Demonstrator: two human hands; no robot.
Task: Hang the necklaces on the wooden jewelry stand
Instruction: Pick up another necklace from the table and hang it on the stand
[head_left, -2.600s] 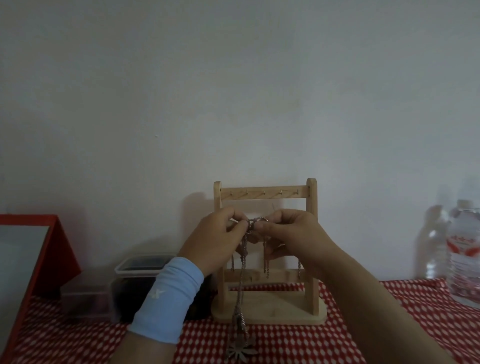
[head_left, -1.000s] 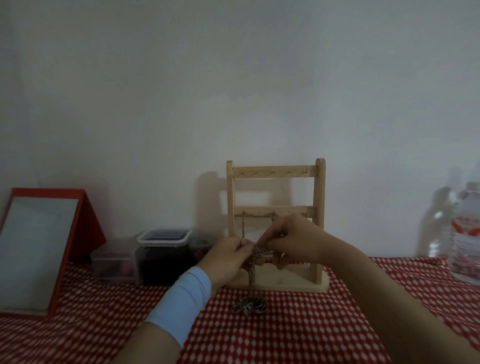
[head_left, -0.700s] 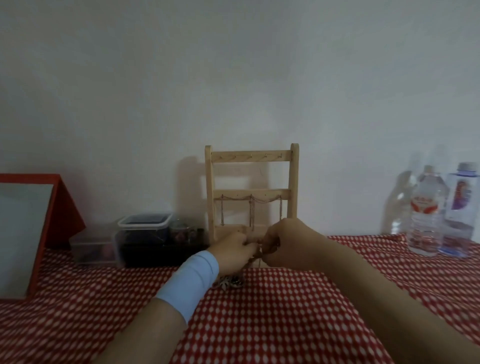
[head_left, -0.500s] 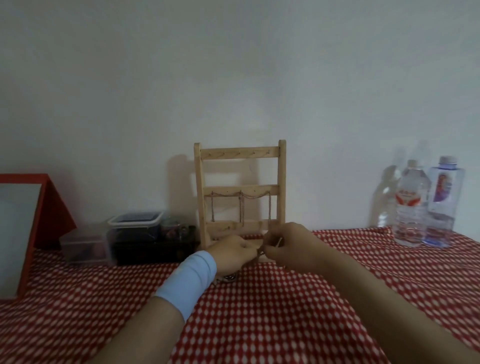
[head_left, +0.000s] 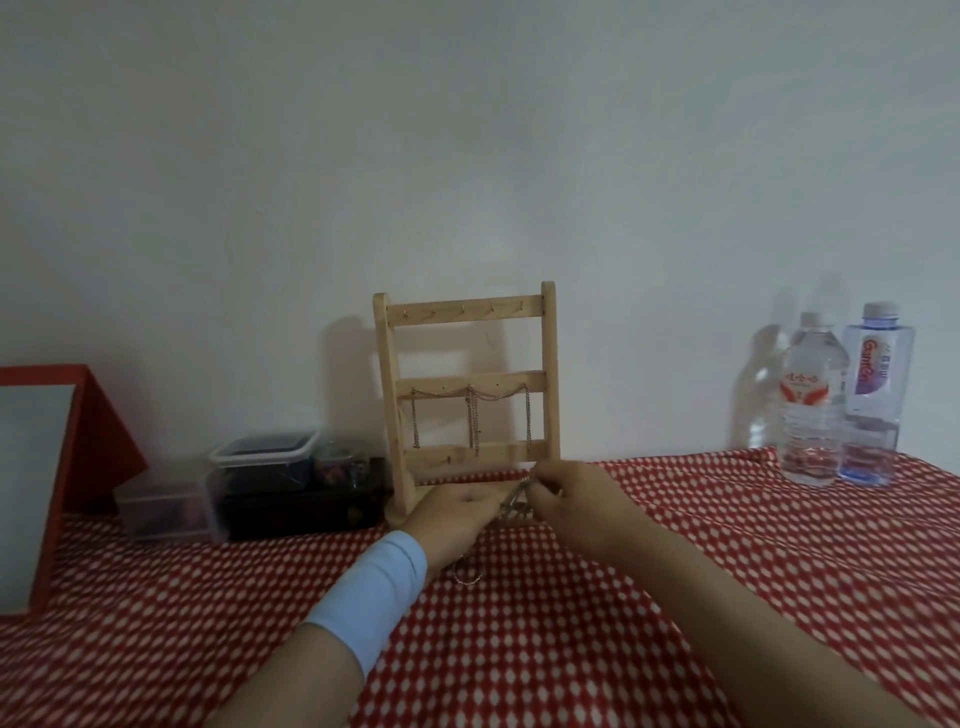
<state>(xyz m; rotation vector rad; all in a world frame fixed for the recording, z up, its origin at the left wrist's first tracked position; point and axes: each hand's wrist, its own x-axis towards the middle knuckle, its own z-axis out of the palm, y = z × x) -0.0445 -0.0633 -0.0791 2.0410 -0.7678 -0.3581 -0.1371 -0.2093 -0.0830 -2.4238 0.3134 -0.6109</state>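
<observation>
Just before the stand's (head_left: 465, 312) base: left hand (head_left: 457, 512), right hand (head_left: 576, 504), necklace (head_left: 511, 503) between.

left grip (head_left: 457, 512): curled, pinching | right grip (head_left: 576, 506): curled, pinching, just beside left | left forearm (head_left: 291, 670), right forearm (head_left: 727, 608): extended forward, converging

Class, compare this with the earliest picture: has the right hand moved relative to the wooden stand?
Yes. The right hand, pinching the necklace chain, has dropped from just below the wooden stand's top rail to its base.
</observation>
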